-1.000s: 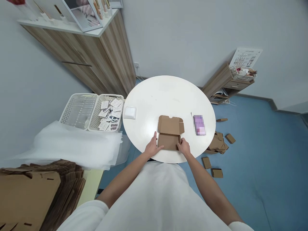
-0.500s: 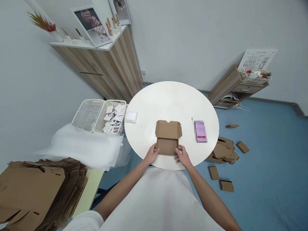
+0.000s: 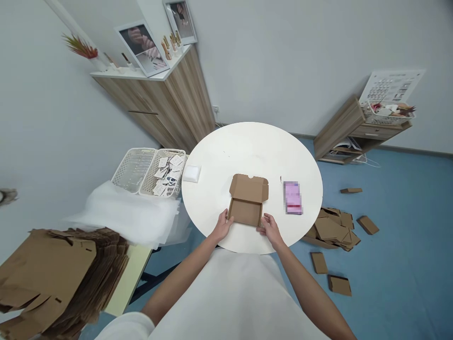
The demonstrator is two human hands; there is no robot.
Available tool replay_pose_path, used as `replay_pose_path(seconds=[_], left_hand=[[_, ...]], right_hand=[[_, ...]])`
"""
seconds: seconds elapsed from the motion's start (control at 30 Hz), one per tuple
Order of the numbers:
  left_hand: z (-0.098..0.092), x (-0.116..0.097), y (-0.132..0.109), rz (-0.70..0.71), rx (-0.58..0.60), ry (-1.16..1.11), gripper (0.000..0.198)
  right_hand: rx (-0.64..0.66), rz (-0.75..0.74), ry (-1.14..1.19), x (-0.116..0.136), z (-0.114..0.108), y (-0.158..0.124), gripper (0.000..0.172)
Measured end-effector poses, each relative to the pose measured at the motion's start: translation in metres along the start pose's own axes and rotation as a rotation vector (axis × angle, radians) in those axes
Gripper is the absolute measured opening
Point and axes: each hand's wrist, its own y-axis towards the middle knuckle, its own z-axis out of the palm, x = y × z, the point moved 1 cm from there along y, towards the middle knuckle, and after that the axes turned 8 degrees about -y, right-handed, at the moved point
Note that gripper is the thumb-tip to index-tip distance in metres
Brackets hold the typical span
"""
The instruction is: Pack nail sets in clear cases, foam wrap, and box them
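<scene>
The cardboard box (image 3: 246,208) stayed at the near edge of the table (image 3: 247,146), gripped at its near corners by the left hand (image 3: 223,225), withdrawn from the side wall, and the right hand (image 3: 271,226).

You have a plain kraft-brown cardboard mailer box (image 3: 247,202) on a glossy white round table (image 3: 247,146). The packet (image 3: 292,198) is pale pink-lilac with a red band near its lower end. The foam pad (image 3: 192,173) is white, the perforated baskets (image 3: 134,164) off-white, the floor (image 3: 406,212) blue, and the cabinet (image 3: 177,108) is streaked wood grain in tan and brown
</scene>
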Motion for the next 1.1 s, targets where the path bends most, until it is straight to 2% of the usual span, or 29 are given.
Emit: replay_pose_path(seconds=[0.1,0.2,0.33,0.57,0.63,0.7,0.77,0.8,0.87,0.97,1.03,1.1], left_hand=[[0.004,0.004,-0.005,0.01,-0.023,0.014,0.067],[0.009,0.003,-0.006,0.044,0.008,0.006,0.067],[0.015,-0.004,-0.001,0.043,0.05,0.035,0.069],[0.014,-0.012,0.009,0.013,0.036,0.03,0.069],[0.011,-0.01,0.009,0.005,0.053,0.017,0.07],[0.006,-0.007,0.008,0.002,0.083,0.019,0.071],[-0.003,-0.009,0.008,0.024,0.096,0.03,0.07],[-0.01,-0.011,0.009,0.043,0.093,0.039,0.069],[-0.027,-0.019,0.014,0.086,0.049,0.066,0.065],[-0.066,-0.037,0.028,0.14,-0.112,0.129,0.058],[-0.097,-0.049,0.041,0.175,-0.236,0.166,0.054],[-0.126,-0.061,0.055,0.198,-0.326,0.205,0.052]], right_hand=[[0.004,-0.019,-0.01,-0.006,-0.002,0.004,0.054],[0.012,-0.053,-0.01,-0.008,-0.002,0.009,0.053],[-0.004,-0.084,-0.01,-0.003,-0.002,0.014,0.052],[-0.004,-0.089,-0.075,0.006,-0.006,0.019,0.053],[-0.069,-0.095,-0.143,0.005,-0.008,0.017,0.052],[-0.245,-0.14,-0.245,0.004,-0.009,0.011,0.052],[-0.468,-0.237,-0.323,0.007,-0.007,0.003,0.051],[-0.535,-0.294,-0.33,0.01,-0.004,-0.002,0.051],[-0.559,-0.381,-0.31,0.019,0.011,-0.009,0.05],[-0.43,-0.491,-0.301,0.043,0.052,-0.011,0.049],[-0.248,-0.527,-0.357,0.064,0.089,-0.004,0.044],[-0.074,-0.499,-0.432,0.084,0.13,0.009,0.039]])
